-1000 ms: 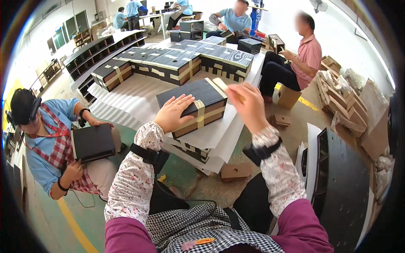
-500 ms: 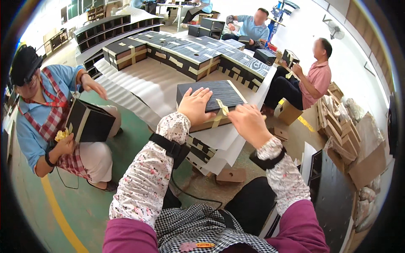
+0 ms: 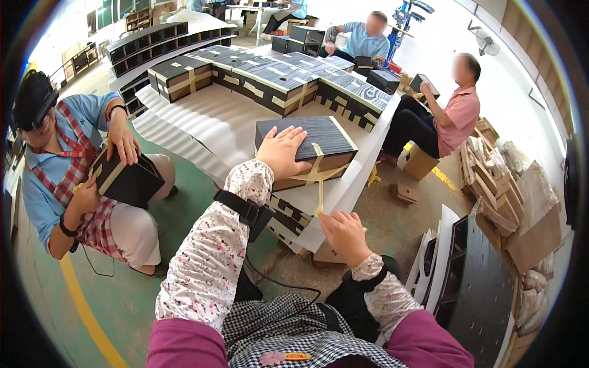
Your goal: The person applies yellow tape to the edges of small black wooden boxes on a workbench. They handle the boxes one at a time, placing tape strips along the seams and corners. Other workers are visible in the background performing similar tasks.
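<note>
A box with a black wood-grain top (image 3: 333,136) and brown sides sits at the near corner of a foam-covered stack. My left hand (image 3: 283,151) lies flat on its top, fingers spread, near the left edge. A strip of cream masking tape (image 3: 320,195) is stuck to the top and front side and hangs off the front, stretched downward. Below the box's front edge, my right hand (image 3: 347,238) pinches the tape's lower end. Another tape band runs along the box's side.
Taped black panels and boxes (image 3: 264,76) fill the far part of the white foam sheet (image 3: 208,122). At left a co-worker holds a black box (image 3: 130,181); two others sit beyond at right. A black panel (image 3: 475,276) leans at lower right, near wood scraps (image 3: 491,184).
My right hand has moved down and toward me, drawing the tape strip away from the box's front. My left hand has stayed on the top. The left co-worker's raised hand now touches their box.
</note>
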Demonstrator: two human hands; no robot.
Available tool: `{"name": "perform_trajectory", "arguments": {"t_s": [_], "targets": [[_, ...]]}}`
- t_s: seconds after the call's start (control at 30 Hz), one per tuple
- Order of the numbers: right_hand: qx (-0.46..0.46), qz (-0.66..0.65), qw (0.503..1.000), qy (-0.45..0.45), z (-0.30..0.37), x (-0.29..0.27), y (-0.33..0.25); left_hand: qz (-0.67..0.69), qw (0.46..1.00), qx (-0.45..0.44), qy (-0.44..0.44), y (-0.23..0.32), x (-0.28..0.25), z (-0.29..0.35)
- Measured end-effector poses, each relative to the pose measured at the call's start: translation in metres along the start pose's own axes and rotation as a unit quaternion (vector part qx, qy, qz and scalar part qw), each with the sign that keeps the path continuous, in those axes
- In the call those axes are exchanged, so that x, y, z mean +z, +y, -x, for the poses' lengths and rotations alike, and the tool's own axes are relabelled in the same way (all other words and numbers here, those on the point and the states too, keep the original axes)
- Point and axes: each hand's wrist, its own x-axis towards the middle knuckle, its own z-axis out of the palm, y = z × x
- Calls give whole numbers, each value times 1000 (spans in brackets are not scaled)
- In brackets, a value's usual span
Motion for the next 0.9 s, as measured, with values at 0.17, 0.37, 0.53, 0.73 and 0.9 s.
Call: {"name": "perform_trajectory", "arguments": {"t_s": [0.17,0.37,0.53,0.73,0.9], "targets": [[106,-101,989,26,51,12,-24,-7,1000,0,-6,1,-1,-1],[249,-358,890,-130,85,-6,-16,-9,1000,1,-1,3,0,-1],[291,-491,821,31,24,-67,26,-3,1000,13,-13,7,-11,0],[22,-124,965,229,-139,-55,39,40,999,-19,10,6,-9,-3],[-72,92,992,54,-167,-11,42,33,999,-16,23,6,-7,-4]]}}
